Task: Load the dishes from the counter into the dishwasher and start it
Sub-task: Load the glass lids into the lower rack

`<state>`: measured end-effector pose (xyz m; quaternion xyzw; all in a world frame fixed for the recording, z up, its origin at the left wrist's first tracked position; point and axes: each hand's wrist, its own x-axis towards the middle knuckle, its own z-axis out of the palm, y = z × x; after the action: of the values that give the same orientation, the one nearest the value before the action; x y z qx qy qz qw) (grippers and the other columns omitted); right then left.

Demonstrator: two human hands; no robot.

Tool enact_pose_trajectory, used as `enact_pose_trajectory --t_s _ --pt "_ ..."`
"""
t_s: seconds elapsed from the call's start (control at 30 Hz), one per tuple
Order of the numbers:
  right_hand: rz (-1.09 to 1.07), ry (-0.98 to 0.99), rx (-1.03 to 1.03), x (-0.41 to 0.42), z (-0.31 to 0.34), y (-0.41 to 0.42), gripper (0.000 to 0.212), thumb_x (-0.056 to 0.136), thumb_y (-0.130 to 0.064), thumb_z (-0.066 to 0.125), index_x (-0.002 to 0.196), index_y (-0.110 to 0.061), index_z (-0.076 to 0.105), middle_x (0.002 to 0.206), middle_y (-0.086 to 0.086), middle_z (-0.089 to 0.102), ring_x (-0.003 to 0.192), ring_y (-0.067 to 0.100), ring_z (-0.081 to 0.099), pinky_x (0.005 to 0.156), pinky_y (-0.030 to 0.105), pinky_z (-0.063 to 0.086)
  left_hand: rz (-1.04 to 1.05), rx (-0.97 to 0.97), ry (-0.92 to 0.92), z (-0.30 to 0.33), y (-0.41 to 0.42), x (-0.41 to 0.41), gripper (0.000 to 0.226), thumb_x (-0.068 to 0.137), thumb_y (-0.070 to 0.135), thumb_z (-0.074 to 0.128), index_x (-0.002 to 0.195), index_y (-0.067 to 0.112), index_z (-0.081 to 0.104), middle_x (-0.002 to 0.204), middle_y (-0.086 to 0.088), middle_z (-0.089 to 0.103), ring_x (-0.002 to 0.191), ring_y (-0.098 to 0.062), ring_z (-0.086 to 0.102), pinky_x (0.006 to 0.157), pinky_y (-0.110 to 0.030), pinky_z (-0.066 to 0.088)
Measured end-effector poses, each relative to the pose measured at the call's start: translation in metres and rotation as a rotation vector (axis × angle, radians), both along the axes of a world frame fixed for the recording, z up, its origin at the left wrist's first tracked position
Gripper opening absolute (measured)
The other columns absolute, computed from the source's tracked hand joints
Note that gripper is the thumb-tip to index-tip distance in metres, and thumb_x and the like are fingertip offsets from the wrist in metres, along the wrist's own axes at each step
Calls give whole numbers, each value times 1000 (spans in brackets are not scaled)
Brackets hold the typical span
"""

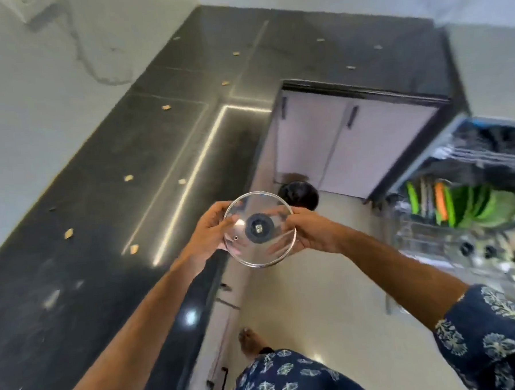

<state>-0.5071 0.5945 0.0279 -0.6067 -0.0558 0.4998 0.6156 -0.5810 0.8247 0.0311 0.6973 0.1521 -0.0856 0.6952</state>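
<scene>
Both hands, left hand [206, 236] and right hand [307, 232], pinch my glass lid [259, 229] by its rim: rigid, slick, breakable, so I'd favour the knob.

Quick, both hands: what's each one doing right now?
Left hand: grips the glass lid by its left rim.
Right hand: grips the same lid's right rim.

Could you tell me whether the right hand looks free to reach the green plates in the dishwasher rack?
Probably not yet: the right hand and left hand both grip the round clear glass lid, left of the green plates.
</scene>
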Motion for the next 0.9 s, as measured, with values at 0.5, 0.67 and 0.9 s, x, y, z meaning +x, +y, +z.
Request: enact_pose_trajectory --t_s 0.5,0.67,0.9 --pt "-853 86 56 -163 -28 -443 35 98 -19 59 131 -11 51 121 22 67 106 50 65 85 59 56 -852 118 78 -39 -457 -4 32 98 12 62 122 24 45 104 -7 67 73 -38 74 46 -39 58" --pt "-744 131 6 -148 -47 -517 35 98 -11 54 133 -10 56 123 23 66 109 48 64 78 51 60 -1233 306 -40 -54 -539 40 42 96 9 62 128 35 53 113 8 68 78 -6 71 66 -22 53" --pt "-955 190 -101 -77 -82 -601 39 91 -2 54 127 -12 62 120 22 67 105 42 68 85 57 56 -972 289 174 -108 -635 112 19 99 19 60 117 21 54 105 -8 70 79 -22 74 62 -37 57"
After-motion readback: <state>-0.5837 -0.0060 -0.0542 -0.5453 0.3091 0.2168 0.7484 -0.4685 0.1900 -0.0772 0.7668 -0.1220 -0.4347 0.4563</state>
